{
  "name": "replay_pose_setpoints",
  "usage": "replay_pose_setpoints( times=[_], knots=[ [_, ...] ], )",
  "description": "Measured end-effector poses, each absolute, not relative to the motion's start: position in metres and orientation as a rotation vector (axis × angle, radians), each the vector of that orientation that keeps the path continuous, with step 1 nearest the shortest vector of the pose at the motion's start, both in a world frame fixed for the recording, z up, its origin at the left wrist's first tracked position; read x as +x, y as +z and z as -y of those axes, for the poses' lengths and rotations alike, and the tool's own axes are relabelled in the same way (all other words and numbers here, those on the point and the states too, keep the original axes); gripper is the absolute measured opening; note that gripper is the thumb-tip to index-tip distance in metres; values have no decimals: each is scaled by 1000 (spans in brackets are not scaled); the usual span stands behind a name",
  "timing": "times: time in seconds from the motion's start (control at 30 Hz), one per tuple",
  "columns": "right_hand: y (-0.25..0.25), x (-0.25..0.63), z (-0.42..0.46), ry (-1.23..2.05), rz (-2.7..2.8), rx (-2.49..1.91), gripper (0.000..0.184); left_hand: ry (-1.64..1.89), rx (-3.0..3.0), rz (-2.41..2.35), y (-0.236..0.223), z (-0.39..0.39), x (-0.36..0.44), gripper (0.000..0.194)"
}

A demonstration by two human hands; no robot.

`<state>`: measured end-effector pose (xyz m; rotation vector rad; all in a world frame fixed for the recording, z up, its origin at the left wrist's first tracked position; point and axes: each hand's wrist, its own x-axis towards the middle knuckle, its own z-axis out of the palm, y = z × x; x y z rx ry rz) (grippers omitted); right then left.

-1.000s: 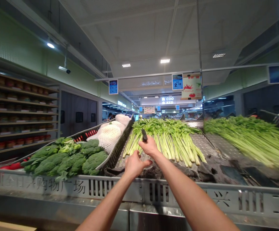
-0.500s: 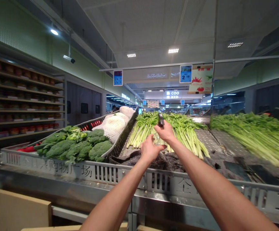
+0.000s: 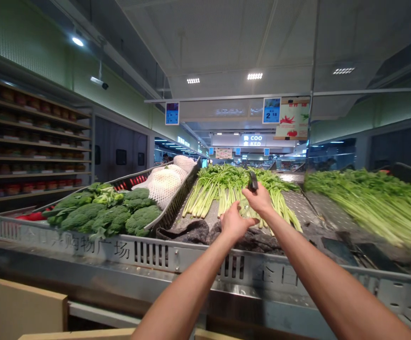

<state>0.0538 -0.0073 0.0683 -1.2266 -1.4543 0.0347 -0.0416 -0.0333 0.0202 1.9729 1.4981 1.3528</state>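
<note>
My right hand (image 3: 261, 199) is closed around the neck of a spray bottle. The bottle's black spray head (image 3: 253, 182) points away from me, and its clear body (image 3: 247, 208) shows faintly between my hands. Lower and to the left, my left hand (image 3: 235, 221) curls round the bottle's lower part, with the thumb stretched to the right; its far fingers are hidden. Behind and below the bottle lie bunches of celery (image 3: 205, 191), leaves toward the back and pale stalks toward me. A dark crumpled cloth (image 3: 187, 233) lies along the near side of the display, under my hands.
Broccoli (image 3: 85, 215) and white net-wrapped produce (image 3: 166, 184) fill the left section, beside a black crate wall (image 3: 180, 198). A grey slotted plastic barrier (image 3: 85, 248) runs along the front. To the right, a mirror panel (image 3: 361, 189) reflects the celery. Price signs (image 3: 272, 110) hang above.
Both hands and the spray bottle have moved right across the celery. More of the left-hand stalks and the bare tray shows now. The view has shifted slightly.
</note>
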Motion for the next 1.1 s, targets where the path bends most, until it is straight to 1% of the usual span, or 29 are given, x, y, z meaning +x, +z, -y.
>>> replay_pose_setpoints(
  times=[0.17,0.43,0.73,0.9,1.1],
  knots=[
    [74,69,11,-28,1421,-1200,25,1384,2030,-1447,25,33,-26,76],
    [52,94,8,9,1385,-1339,23,1207,2013,-1458,14,40,-7,79],
    [49,122,16,-75,1341,-1357,24,1188,2028,-1364,13,43,18,80],
    [46,137,18,-170,1345,-1459,24,1137,2021,-1345,10,46,32,83],
    [34,151,21,-143,1338,-1586,26,1052,2017,-1316,-4,46,46,81]
  ],
)
